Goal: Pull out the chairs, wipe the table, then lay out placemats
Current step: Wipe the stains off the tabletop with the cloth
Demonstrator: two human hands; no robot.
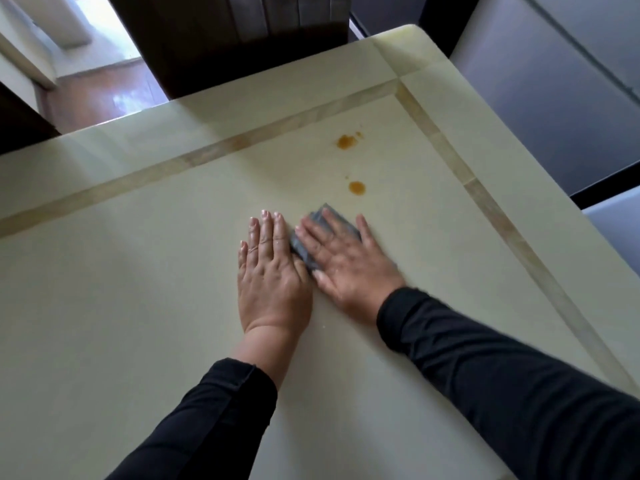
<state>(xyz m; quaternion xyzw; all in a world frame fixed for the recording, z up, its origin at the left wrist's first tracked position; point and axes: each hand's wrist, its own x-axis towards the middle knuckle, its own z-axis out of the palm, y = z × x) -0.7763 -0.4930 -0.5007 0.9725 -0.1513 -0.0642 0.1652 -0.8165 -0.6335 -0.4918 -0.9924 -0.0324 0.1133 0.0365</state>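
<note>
Wood floor [104, 98] at 10 o'clock, reddish-brown, glossy w/ window glare. White wall/door frame [31, 57] at far 10–11 o'clock. Pale surface [540, 109] at 2 o'clock, greyish-white panels w/ a dark seam running diagonally; can't tell what it is. Dark strip [609, 188] at 3 o'clock below it, then another pale panel [616, 223] at the edge.

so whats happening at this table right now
A person is wiping the table. The right hand presses a folded grey cloth flat on the top, and the left hand rests flat beside it, touching the cloth's edge. Two orange-brown spills lie just beyond the cloth, not yet wiped. A dark chair stands at the far edge.
</note>
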